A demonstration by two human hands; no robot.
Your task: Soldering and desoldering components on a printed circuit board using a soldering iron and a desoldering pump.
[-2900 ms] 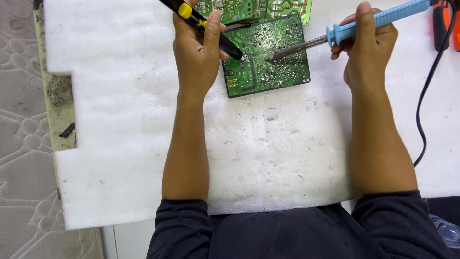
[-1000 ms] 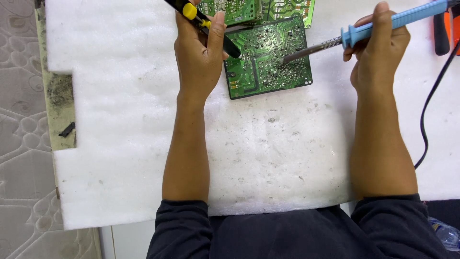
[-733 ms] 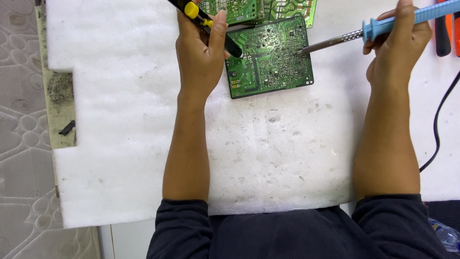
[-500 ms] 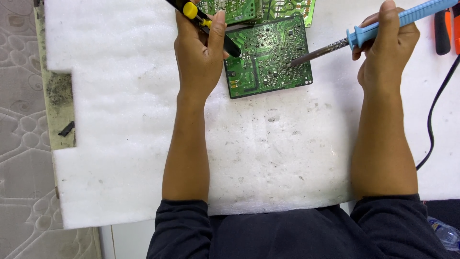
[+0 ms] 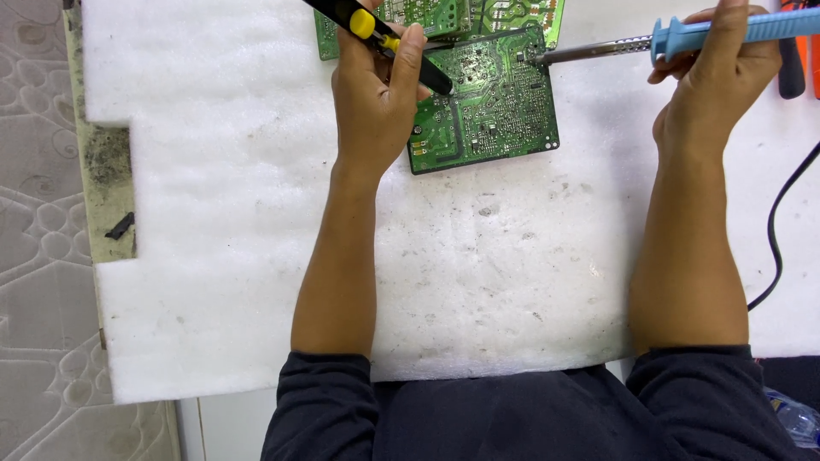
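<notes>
Here the green circuit board [image 5: 487,107] lies solder side up near the far edge of a white foam sheet [image 5: 256,256]; the left hand [image 5: 371,111], fingers clamped on a black and yellow tool [image 5: 380,38], presses on the board's left edge, probably steadying it; the right hand [image 5: 722,81] grips a blue soldering iron [image 5: 675,38], tip touching the board's right edge; a black cord [image 5: 781,222] trails right.

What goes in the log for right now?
left hand: black-yellow tool | right hand: blue soldering iron | tip at green board edge
</notes>
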